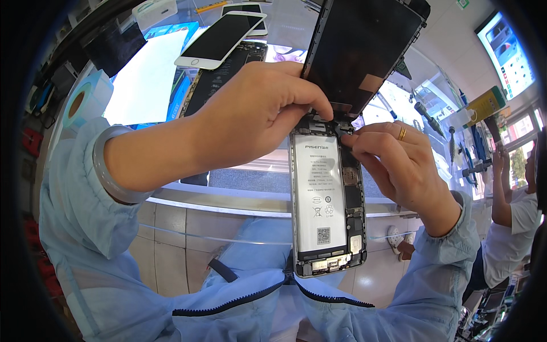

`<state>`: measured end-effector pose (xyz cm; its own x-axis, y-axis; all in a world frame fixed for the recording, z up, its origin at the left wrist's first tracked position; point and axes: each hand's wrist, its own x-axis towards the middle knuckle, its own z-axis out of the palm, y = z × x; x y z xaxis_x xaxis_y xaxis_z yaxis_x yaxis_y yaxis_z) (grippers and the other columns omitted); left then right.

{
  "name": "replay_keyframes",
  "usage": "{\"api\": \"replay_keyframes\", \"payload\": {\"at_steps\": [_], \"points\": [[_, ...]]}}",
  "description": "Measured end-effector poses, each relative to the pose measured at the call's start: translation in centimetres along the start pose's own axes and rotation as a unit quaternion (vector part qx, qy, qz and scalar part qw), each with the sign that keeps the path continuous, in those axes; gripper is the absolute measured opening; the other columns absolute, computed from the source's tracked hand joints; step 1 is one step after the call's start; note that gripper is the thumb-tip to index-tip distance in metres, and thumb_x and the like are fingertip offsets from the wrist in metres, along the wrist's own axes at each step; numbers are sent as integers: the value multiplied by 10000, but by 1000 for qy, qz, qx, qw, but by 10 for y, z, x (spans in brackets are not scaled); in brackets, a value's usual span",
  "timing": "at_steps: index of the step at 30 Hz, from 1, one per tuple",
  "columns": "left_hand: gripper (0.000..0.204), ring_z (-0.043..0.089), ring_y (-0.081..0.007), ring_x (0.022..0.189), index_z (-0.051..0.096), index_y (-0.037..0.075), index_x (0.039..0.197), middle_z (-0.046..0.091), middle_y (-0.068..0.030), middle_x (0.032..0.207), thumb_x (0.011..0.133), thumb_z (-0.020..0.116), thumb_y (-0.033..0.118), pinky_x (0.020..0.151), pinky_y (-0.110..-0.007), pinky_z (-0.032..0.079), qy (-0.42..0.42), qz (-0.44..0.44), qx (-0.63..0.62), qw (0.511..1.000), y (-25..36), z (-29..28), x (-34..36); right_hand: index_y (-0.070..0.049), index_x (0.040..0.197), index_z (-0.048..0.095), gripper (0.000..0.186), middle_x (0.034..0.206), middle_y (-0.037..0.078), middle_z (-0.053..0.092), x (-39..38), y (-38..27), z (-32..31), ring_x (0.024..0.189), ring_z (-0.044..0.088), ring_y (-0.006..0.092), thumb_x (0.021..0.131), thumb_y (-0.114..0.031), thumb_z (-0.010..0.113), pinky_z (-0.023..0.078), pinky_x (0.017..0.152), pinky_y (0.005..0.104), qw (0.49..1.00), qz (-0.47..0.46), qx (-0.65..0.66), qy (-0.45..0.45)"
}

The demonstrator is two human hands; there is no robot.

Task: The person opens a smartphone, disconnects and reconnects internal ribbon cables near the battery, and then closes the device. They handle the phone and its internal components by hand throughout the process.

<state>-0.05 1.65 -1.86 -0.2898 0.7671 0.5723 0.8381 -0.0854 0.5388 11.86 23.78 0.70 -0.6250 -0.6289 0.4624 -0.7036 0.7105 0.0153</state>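
The opened phone with a dark metal frame (354, 196) hung over the near edge of the glass-topped surface (239, 208), its long axis running from the hands toward the person's body. Its black screen panel (356, 48) stood raised beyond the far end. Both grips met there: the left hand (265, 105) curled at the joint, the right hand (401, 159) bunched against the right edge, about equally near. Whether either grip was closed on anything, I couldn't tell.
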Motion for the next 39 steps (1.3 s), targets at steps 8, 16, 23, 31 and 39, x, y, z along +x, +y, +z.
{"api": "replay_keyframes", "payload": {"at_steps": [8, 16, 23, 31, 39], "points": [[308, 632, -254, 929, 680, 50, 1040, 617, -125, 1036, 814, 551, -115, 792, -310, 493, -5, -24, 42, 999, 5, 0, 0, 6, 910, 569, 229, 856, 121, 675, 0, -6, 0, 754, 681, 246, 746, 79, 711, 540, 641, 316, 998, 65, 25, -3], [428, 584, -289, 1026, 685, 88, 1051, 459, -128, 1223, 753, 553, -189, 860, -341, 484, 25, -12, 83, 996, 17, 1, 2, 3, 928, 552, 264, 897, 117, 679, 0, -2, 3, 856, 718, 244, 746, 56, 736, 573, 721, 285, 990, 114, 83, 7], [548, 483, -308, 1179, 755, 130, 991, 545, -111, 1251, 668, 467, -206, 999, -392, 378, -69, -30, 40, 996, 7, 9, 1, -46, 960, 525, 261, 856, 81, 703, -2, 4, 9, 800, 709, 252, 779, 1, 707, 549, 664, 307, 971, 163, 171, 39], [616, 464, -324, 1228, 745, 165, 1052, 569, -104, 1290, 673, 435, -209, 1032, -423, 356, -111, -8, 43, 993, 9, 9, 6, -36, 1001, 537, 282, 858, 84, 737, -4, 12, 1, 832, 724, 192, 787, -1, 717, 538, 679, 254, 963, 176, 204, -3], [615, 478, -322, 1234, 734, 179, 1082, 569, -98, 1291, 727, 437, -226, 1031, -439, 364, -130, -15, 62, 989, 14, 8, 6, -55, 1003, 528, 276, 851, 89, 727, -10, 25, 2, 830, 711, 264, 783, 15, 679, 548, 692, 308, 965, 117, 234, 12]]}}
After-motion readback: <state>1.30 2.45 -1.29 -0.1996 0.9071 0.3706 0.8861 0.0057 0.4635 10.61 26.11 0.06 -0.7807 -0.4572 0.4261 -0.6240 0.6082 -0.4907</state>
